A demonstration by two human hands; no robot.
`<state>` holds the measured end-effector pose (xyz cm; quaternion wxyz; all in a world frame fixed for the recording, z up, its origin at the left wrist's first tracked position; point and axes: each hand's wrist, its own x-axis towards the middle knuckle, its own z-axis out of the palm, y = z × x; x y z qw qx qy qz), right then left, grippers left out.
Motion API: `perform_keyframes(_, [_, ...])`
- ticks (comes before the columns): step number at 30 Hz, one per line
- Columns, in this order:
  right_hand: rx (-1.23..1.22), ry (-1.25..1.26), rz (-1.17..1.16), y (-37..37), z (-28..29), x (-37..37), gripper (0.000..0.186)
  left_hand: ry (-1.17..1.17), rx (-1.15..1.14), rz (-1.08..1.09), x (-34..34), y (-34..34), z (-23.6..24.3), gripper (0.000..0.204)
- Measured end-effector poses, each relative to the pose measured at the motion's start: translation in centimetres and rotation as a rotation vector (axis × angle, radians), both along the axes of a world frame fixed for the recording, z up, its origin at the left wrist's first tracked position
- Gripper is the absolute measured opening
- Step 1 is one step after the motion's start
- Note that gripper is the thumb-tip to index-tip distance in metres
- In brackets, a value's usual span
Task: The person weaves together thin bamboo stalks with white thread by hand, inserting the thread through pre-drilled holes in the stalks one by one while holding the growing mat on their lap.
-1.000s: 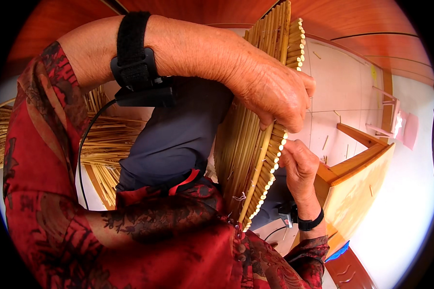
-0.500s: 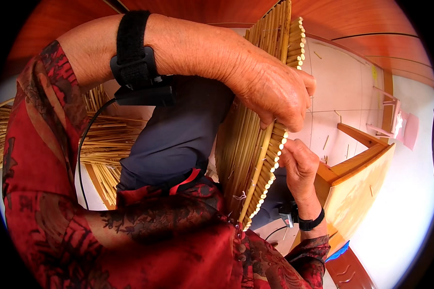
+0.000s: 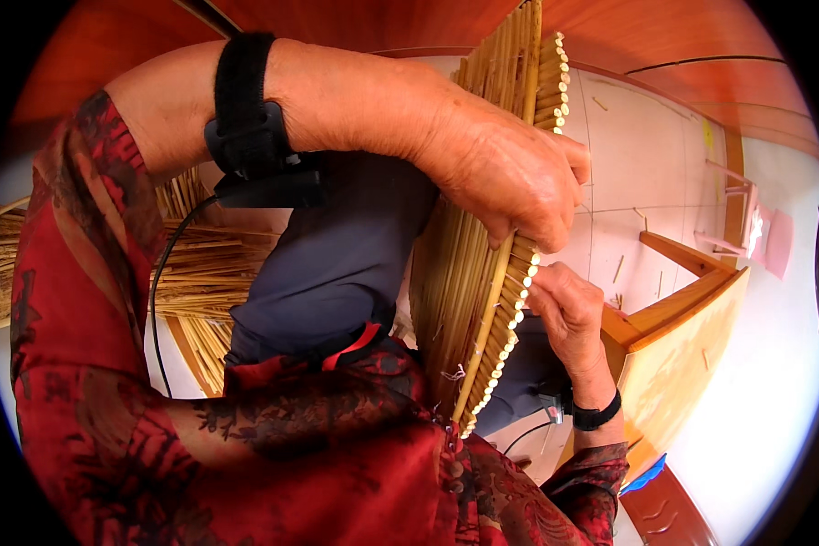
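A panel of thin yellow stalks (image 3: 450, 287) laid side by side stands on edge, tilted, against my lap. One thicker stalk runs along its rim, with a row of pale cut ends (image 3: 503, 350) beside it. My left hand (image 3: 514, 177) reaches over the top and is closed on that rim, thumb on the near face, fingers over the cut-end side. Just below it, on the right side of the panel, my right hand (image 3: 569, 309) is closed with its fingertips at the cut ends. Whatever those fingertips pinch is hidden. A small tuft of pale thread (image 3: 453, 372) sticks out lower on the panel.
Bundles of loose stalks (image 3: 205, 273) lie at the left beyond my leg. To the right, a wooden stool (image 3: 673, 355) lies on its side near a white wall. Stalk scraps are scattered on the tiled floor (image 3: 628, 173). A pink chair-like object (image 3: 755, 232) stands farther right.
My left forearm and the panel's upper end have shifted slightly to the left. My right hand has barely moved and stays at the cut ends.
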<state>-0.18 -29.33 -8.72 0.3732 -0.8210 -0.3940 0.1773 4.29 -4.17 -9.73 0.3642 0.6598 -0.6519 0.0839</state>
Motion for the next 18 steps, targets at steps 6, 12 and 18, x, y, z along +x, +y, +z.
perform_keyframes(6, [-0.014, 0.021, 0.047, -0.4, -0.4, 0.5, 0.023, 0.025, 0.029, -0.017, 0.4, -0.4, 0.1, 0.017])
perform_keyframes(12, [0.039, 0.195, 0.021, -0.4, -0.6, 0.7, 0.021, 0.027, 0.013, -0.003, 0.5, -0.4, 0.2, 0.018])
perform_keyframes(18, [0.031, 0.251, -0.004, -0.7, -1.0, 0.6, 0.019, 0.042, 0.007, -0.005, 0.4, -0.4, -0.1, 0.019])
